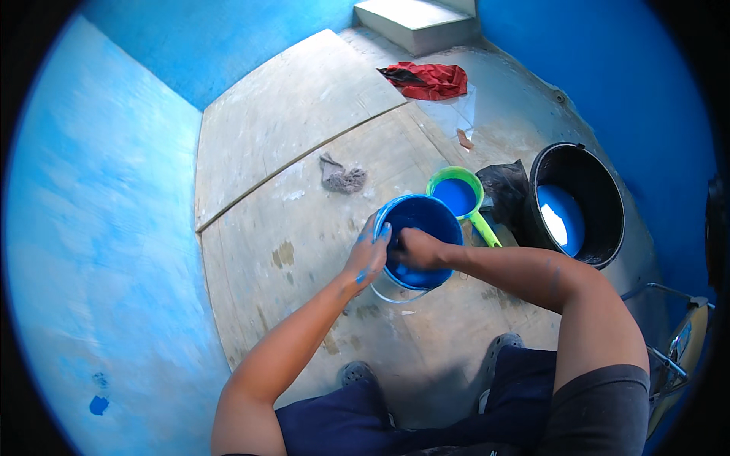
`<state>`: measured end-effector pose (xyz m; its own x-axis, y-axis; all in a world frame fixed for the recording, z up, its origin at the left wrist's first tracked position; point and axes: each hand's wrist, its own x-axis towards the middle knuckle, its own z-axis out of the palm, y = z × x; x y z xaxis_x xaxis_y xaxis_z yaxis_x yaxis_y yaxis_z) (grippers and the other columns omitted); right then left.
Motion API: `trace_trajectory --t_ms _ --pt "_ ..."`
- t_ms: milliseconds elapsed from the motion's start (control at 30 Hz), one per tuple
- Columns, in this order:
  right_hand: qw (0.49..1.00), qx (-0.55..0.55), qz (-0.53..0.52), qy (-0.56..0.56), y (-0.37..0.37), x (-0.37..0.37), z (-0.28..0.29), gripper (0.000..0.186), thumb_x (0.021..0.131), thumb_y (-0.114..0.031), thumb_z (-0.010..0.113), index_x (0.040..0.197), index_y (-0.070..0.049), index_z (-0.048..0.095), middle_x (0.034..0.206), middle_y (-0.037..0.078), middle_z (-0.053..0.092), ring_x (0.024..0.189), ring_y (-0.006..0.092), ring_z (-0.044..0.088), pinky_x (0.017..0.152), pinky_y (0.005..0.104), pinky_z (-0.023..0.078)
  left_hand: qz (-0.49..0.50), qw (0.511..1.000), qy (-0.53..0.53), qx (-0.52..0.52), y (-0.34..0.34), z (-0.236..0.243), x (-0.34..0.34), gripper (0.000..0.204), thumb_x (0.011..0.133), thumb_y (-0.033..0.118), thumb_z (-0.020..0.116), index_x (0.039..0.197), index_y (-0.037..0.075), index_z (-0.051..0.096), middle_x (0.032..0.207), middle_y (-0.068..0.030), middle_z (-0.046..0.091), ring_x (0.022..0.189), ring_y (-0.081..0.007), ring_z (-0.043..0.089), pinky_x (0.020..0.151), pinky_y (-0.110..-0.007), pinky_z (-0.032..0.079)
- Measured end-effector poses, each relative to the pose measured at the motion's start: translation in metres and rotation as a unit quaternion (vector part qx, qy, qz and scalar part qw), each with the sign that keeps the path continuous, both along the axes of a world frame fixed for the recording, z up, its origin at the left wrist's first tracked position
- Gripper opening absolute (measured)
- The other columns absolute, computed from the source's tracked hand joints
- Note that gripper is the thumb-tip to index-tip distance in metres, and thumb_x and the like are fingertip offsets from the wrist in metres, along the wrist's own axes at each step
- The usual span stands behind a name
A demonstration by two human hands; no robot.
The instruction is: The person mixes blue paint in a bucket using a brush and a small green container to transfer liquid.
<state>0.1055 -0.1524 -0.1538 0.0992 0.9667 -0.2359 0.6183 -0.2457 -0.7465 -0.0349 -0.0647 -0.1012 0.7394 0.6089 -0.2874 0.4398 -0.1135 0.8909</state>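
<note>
A blue paint bucket [410, 199] with a wire handle stands on the floor in front of me, blue paint in its bottom. My left hand [368, 252], smeared with blue, grips the bucket's left rim, fingers outside the wall. My right hand [420, 248] reaches inside the bucket, its fingers curled. Whatever it holds is blurred and hidden against the blue paint. Just beyond the bucket's far right side sits a green dipper [487, 230] with blue paint in it, its handle pointing toward me.
Right of the dipper stands a large black bucket [607, 199] with blue liquid, beside a black plastic bag [505, 186]. A grey rag [342, 176] and a red cloth [435, 81] lie farther off. A metal-framed chair [677, 357] is at right. Blue walls [106, 228] border the floor.
</note>
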Motion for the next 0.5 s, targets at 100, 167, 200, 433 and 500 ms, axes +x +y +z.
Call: trace_trajectory --t_ms 100,167,200,433,500 --pt "0.991 0.128 -0.027 0.042 0.002 0.01 -0.004 0.027 0.089 -0.016 0.065 0.108 0.003 0.07 0.107 0.025 0.071 0.101 0.038 0.068 0.09 0.0475 0.052 -0.004 0.999 -0.039 0.005 0.012 -0.014 -0.006 0.05 0.107 0.035 0.046 0.149 0.008 0.043 0.135 -0.0111 0.057 0.125 -0.0194 0.05 0.11 -0.032 0.036" --pt "0.984 0.147 -0.02 -0.099 -0.001 0.014 -0.006 0.017 0.087 -0.01 0.06 0.096 0.001 0.07 0.103 0.025 0.071 0.102 0.0387 0.069 0.088 0.0465 0.055 -0.003 0.998 -0.056 -0.023 0.015 -0.018 -0.007 0.05 0.108 0.035 0.047 0.149 0.007 0.043 0.136 -0.0101 0.056 0.126 -0.0182 0.049 0.111 -0.031 0.035" --pt "0.972 0.145 -0.009 -0.183 -0.005 0.016 -0.007 0.016 0.087 -0.009 0.059 0.095 0.0 0.071 0.102 0.024 0.071 0.101 0.0382 0.069 0.087 0.0462 0.056 0.0 0.997 -0.062 -0.04 0.017 -0.02 -0.007 0.049 0.107 0.033 0.048 0.149 0.006 0.044 0.136 -0.0109 0.056 0.126 -0.0185 0.05 0.11 -0.031 0.035" --pt "0.956 0.0 0.166 -0.244 -0.014 -0.001 0.001 0.018 0.083 -0.012 0.061 0.096 -0.002 0.069 0.102 0.024 0.07 0.099 0.0357 0.07 0.087 0.0452 0.056 -0.026 0.992 -0.107 -0.063 0.01 -0.023 0.013 0.052 0.106 0.031 0.052 0.149 0.004 0.044 0.137 -0.0138 0.054 0.127 -0.0197 0.049 0.11 -0.03 0.035" --pt "0.985 0.006 0.122 -0.126 -0.004 0.001 -0.002 0.027 0.081 -0.016 0.064 0.1 0.003 0.068 0.105 0.028 0.069 0.102 0.0403 0.069 0.091 0.0463 0.054 -0.032 0.993 -0.114 -0.024 0.006 -0.019 0.013 0.051 0.106 0.031 0.052 0.148 0.003 0.044 0.136 -0.0134 0.055 0.126 -0.0198 0.05 0.11 -0.03 0.035"
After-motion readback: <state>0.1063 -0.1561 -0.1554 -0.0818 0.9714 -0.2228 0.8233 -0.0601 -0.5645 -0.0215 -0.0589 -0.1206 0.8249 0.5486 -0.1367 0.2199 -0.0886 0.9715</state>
